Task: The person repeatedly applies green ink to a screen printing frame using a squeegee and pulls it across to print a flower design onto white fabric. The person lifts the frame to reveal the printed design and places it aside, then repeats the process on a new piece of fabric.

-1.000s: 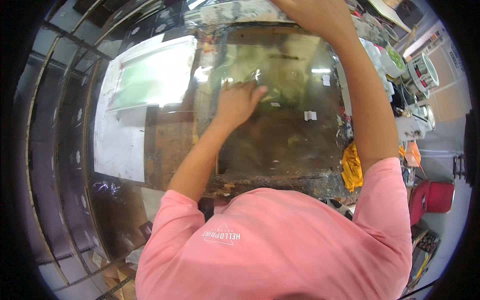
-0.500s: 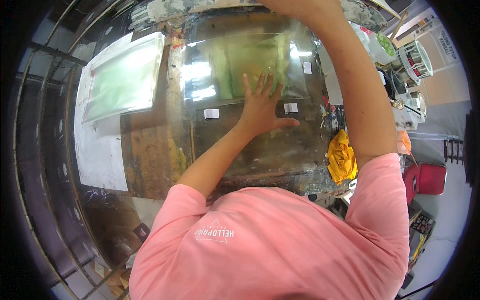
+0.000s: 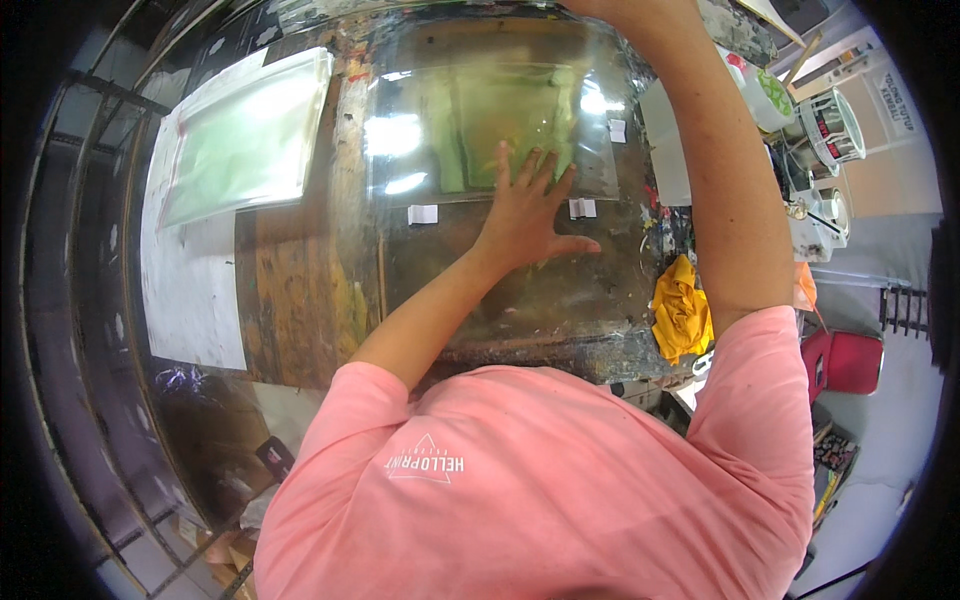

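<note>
A clear plastic sheet (image 3: pixel 400 100) lies on the dark, stained work table (image 3: pixel 470 310), with bright glare and a greenish sheen on it. My left hand (image 3: pixel 528 205) is spread flat with fingers apart, the fingertips resting on the sheet's near part and the palm on the table. Small white folded tabs sit around the sheet: one at its near left (image 3: pixel 423 214), one beside my left hand (image 3: pixel 582 208) and one to the right (image 3: pixel 617 131). My right forearm (image 3: pixel 720 170) stretches forward along the table's right side; the hand lies beyond the upper edge of the picture.
A stack of clear plastic bags (image 3: pixel 250 140) rests on white paper (image 3: pixel 195 300) at the left. A crumpled yellow cloth (image 3: pixel 682 312) lies on the right edge. Tubs and cans (image 3: pixel 832 130) stand beyond my right arm, with a red chair (image 3: pixel 850 362) below them. A metal rack (image 3: pixel 60 300) borders the left.
The whole view has shifted slightly. My left hand stays spread on the sheet, nearly unmoved. My right forearm remains stretched forward, with its far end slightly farther right.
</note>
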Action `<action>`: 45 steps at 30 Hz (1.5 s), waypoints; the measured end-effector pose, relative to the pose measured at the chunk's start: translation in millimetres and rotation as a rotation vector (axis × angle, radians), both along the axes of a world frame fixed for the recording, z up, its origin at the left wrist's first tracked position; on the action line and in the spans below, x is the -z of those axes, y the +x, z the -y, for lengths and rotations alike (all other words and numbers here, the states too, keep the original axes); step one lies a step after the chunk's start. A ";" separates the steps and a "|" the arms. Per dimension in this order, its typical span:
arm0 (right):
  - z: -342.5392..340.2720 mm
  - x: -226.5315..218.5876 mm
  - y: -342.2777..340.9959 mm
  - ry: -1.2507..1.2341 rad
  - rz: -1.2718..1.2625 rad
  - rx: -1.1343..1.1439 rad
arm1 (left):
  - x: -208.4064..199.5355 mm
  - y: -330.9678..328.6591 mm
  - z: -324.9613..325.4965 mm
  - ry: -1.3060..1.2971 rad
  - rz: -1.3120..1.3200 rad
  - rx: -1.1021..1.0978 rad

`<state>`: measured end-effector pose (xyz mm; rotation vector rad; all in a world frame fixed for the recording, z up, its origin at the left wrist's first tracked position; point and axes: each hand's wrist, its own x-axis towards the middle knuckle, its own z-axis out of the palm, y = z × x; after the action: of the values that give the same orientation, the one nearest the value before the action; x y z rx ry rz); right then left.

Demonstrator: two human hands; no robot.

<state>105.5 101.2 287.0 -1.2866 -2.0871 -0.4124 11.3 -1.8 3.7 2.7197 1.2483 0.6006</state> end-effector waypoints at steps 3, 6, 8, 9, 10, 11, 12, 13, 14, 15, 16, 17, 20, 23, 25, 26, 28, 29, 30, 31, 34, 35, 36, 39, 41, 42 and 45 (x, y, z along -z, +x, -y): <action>-0.7 0.3 0.4 0.007 0.008 0.003 | 3.9 0.9 1.0 0.019 0.015 0.015; -2.8 1.3 2.0 0.045 0.008 -0.009 | 7.5 1.6 -0.2 0.029 0.032 0.030; -2.2 0.2 3.3 0.068 0.007 -0.013 | 3.5 -0.3 1.5 0.051 0.053 0.034; -1.8 -0.1 6.5 0.083 0.007 -0.007 | -1.3 -0.4 1.2 0.064 0.063 0.044; 0.1 -1.3 8.8 0.100 0.009 0.000 | -6.4 -2.6 -1.0 0.090 0.146 -0.012; -2.7 3.8 3.6 0.077 -0.001 0.002 | -16.0 -15.0 -2.1 0.106 0.216 -0.102; -5.1 8.6 -2.2 0.053 -0.009 0.004 | -25.3 -29.2 -3.5 0.125 0.286 -0.192; -7.3 14.4 -8.9 0.029 -0.017 0.004 | -35.8 -47.8 -6.1 -0.061 0.549 -0.339; 13.2 2.0 14.8 0.041 0.000 0.107 | -73.3 -45.6 -16.2 -0.277 0.833 -0.338; 8.8 19.6 -1.9 0.007 -0.031 0.022 | -92.7 -80.5 -20.3 -0.389 0.908 -0.596; 15.5 26.0 -6.3 -0.006 -0.036 0.007 | -103.1 -111.9 -27.2 -0.352 1.264 -0.346; 24.6 40.9 -3.2 0.010 0.028 0.019 | -123.3 -121.9 -25.0 -0.344 1.497 -0.323; 54.8 89.7 10.1 0.020 0.135 -0.033 | -152.5 -140.6 -5.7 -0.491 1.239 -0.327; 59.3 123.4 33.5 -0.374 0.184 -0.283 | -96.8 -142.4 16.3 -0.523 0.972 -0.495; 50.7 136.8 40.1 -0.648 0.130 -0.283 | -40.7 -148.2 24.7 -0.476 0.984 -0.469; 47.1 140.6 43.8 -0.795 0.100 -0.278 | -34.0 -149.7 30.2 -0.418 0.817 -0.515; 41.3 138.6 45.3 -0.850 0.023 -0.321 | -23.2 -154.2 37.6 -0.290 0.488 -0.599; 39.2 137.9 46.4 -0.875 -0.018 -0.340 | -15.9 -153.8 38.9 -0.255 0.456 -0.607; 39.0 141.9 44.9 -0.836 -0.061 -0.395 | -10.2 -153.4 40.3 -0.221 0.422 -0.615; 40.3 143.3 43.7 -0.889 -0.027 -0.382 | -5.7 -153.5 41.3 -0.186 0.387 -0.623; 55.8 155.8 35.9 -0.983 0.007 -0.387 | -1.9 -155.1 41.6 -0.211 0.346 -0.655; 66.0 160.7 34.7 -1.020 0.044 -0.318 | 0.1 -155.2 41.7 -0.146 0.316 -0.658; 76.4 173.3 34.5 -0.946 0.070 -0.300 | 3.0 -154.8 41.7 -0.082 0.288 -0.658; 106.9 194.9 23.4 -0.819 0.116 -0.179 | 2.7 -154.3 41.4 -0.075 0.205 -0.671; 119.8 216.0 20.4 -0.658 0.117 -0.142 | 2.6 -155.3 41.4 -0.099 0.190 -0.664; 121.3 223.4 20.4 -0.622 0.121 -0.153 | 4.1 -156.9 42.5 -0.095 0.200 -0.654; 100.9 236.8 19.6 -0.518 0.157 -0.160 | 1.9 -157.3 43.5 -0.106 0.235 -0.644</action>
<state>125.1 0.3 50.2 -1.3846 -2.5132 0.1153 -145.9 -45.4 1.7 2.0516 2.0129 0.8426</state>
